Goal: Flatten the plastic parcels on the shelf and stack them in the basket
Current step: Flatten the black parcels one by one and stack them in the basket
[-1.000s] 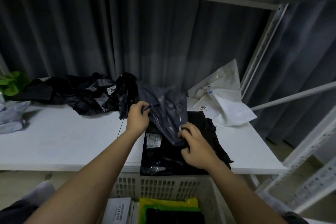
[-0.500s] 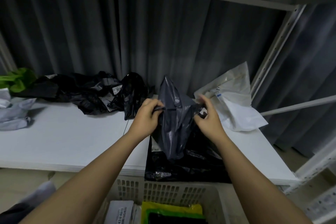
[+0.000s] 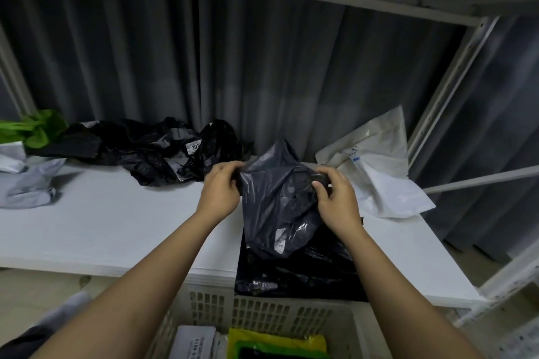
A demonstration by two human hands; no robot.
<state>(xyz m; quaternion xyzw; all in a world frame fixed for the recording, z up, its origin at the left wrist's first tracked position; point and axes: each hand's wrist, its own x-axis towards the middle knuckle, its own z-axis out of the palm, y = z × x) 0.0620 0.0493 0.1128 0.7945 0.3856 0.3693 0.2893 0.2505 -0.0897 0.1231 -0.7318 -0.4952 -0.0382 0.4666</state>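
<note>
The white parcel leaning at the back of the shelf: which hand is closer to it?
Right. The right hand grips the grey parcel just beside the white parcel; the left hand grips the grey parcel's far side.

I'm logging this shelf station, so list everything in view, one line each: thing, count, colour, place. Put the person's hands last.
Held parcel: one, dark grey, lifted above the shelf's front edge.
Flat parcel: one, black, on the shelf under the held one.
Crumpled parcels: a heap, count unclear, black, back of the shelf.
White parcels: at least two, right rear of the shelf.
Pale grey parcels: count unclear, far left.
Green bag: one, far left rear.
Shelf: one, white.
Basket: one, off-white, below the shelf front, with white and yellow-green parcels inside.
Left hand: grips the held parcel's left edge.
Right hand: grips its right edge.
</note>
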